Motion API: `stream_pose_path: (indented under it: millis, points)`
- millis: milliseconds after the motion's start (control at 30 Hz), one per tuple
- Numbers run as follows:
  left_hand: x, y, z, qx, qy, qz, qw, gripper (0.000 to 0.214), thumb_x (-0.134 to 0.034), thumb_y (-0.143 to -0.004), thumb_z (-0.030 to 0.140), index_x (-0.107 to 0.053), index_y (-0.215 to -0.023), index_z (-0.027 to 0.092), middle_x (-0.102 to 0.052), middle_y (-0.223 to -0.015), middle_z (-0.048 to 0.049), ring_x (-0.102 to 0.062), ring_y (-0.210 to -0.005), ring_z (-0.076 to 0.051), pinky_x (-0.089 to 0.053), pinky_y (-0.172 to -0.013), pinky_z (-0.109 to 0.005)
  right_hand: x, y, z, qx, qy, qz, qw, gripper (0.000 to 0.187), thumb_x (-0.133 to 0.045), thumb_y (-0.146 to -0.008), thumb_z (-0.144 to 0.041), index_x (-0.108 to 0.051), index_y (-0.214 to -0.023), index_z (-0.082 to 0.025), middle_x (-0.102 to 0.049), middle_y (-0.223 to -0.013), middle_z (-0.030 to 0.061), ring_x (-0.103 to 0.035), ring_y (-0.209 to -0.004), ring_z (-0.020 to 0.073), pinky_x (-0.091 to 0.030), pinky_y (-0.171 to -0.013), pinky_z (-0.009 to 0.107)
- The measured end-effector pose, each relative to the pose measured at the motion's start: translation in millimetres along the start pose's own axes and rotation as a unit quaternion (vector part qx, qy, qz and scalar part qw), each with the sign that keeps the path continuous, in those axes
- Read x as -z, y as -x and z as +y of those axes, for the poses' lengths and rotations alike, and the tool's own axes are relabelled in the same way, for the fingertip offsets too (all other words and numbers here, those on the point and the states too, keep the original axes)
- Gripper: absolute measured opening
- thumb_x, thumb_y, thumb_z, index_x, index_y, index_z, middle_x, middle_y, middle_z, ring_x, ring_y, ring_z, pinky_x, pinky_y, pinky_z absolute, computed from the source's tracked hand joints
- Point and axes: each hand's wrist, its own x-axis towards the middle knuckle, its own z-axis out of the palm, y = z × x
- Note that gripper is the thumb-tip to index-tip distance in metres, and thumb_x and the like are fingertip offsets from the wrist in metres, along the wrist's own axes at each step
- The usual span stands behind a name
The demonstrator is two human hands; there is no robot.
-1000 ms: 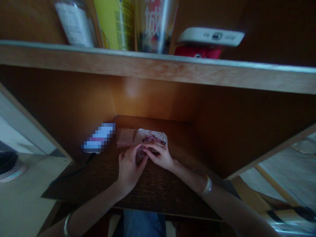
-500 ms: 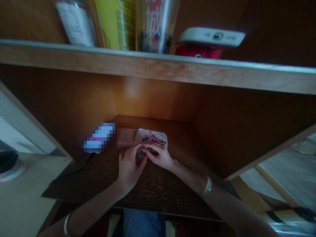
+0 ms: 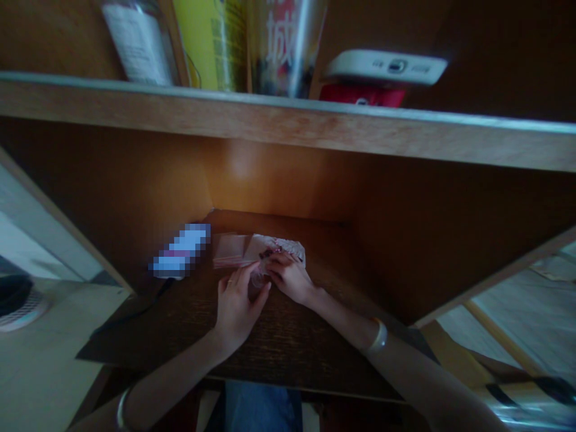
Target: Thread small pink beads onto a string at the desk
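Observation:
My left hand [image 3: 238, 309] is curled, thumb and fingers around a small clear plastic piece [image 3: 258, 278] whose exact kind I cannot make out. My right hand [image 3: 291, 279] reaches over a crumpled white wrapper [image 3: 257, 243], its fingers bent together among small dark and pink beaded pieces [image 3: 275, 248]. Whatever lies between those right fingertips is hidden. A stack of thin pinkish packets or cards [image 3: 228, 251] lies left of the wrapper, just beyond my left fingertips.
A blurred-out phone-like device [image 3: 182, 251] leans at the left, with a dark cable running from it along the brown desk [image 3: 288, 354]. Overhead, a wooden shelf [image 3: 279, 120] holds a bottle [image 3: 141, 45], a yellow container [image 3: 211, 45], a clear cup [image 3: 285, 51] and a white device [image 3: 389, 67].
My right hand has moved from the clear plastic piece up and slightly right onto the beaded pieces, now covering much of them. My left hand has stayed almost in place.

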Motion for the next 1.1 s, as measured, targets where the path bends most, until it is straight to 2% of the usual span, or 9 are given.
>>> stream_pose_path:
  millis: [300, 767, 933, 1100]
  points:
    - [1.2, -0.5, 1.3, -0.004, 0.001, -0.004, 1.000, 0.035, -0.057, -0.084, 0.028, -0.050, -0.118, 0.023, -0.065, -0.114, -0.0063, -0.060, -0.105, -0.024, -0.039, -0.091, -0.041, -0.9, -0.9, 1.0, -0.006, -0.026, 0.002, 1.000, 0.013, -0.059, -0.083, -0.013, -0.071, -0.085, -0.019, -0.067, -0.094, 0.0055, -0.056, -0.099, 0.0222, -0.042, -0.092, 0.041]
    - [0.8, -0.1, 1.5, -0.005, 0.002, -0.003, 1.000, 0.035, -0.058, -0.084, 0.029, -0.050, -0.118, 0.023, -0.065, -0.114, -0.0054, -0.059, -0.106, -0.024, -0.038, -0.090, -0.040, -7.5, -0.9, 5.3, -0.015, -0.035, 0.024, 0.999, 0.012, -0.056, -0.084, -0.014, -0.068, -0.087, -0.017, -0.066, -0.096, 0.0080, -0.058, -0.098, 0.0227, -0.044, -0.092, 0.042]
    - [0.3, 0.0, 0.8, -0.009, 0.005, 0.002, 1.000, 0.035, -0.058, -0.084, 0.028, -0.050, -0.118, 0.022, -0.065, -0.113, -0.0051, -0.060, -0.105, -0.024, -0.039, -0.089, -0.040, 0.4, -2.1, 0.9, 0.000, -0.079, 0.085, 0.993, 0.012, -0.056, -0.084, -0.015, -0.066, -0.089, -0.018, -0.067, -0.094, 0.0083, -0.059, -0.096, 0.0228, -0.046, -0.087, 0.042]
    - [0.2, 0.3, 0.4, -0.016, 0.004, 0.004, 1.000, 0.036, -0.057, -0.084, 0.028, -0.049, -0.119, 0.023, -0.065, -0.113, -0.0056, -0.060, -0.103, -0.024, -0.040, -0.087, -0.039, 11.0, -0.4, -11.4, 0.065, -0.174, 0.136, 0.973, 0.012, -0.054, -0.086, -0.020, -0.065, -0.092, -0.021, -0.068, -0.089, 0.0050, -0.063, -0.087, 0.0182, -0.051, -0.080, 0.036]
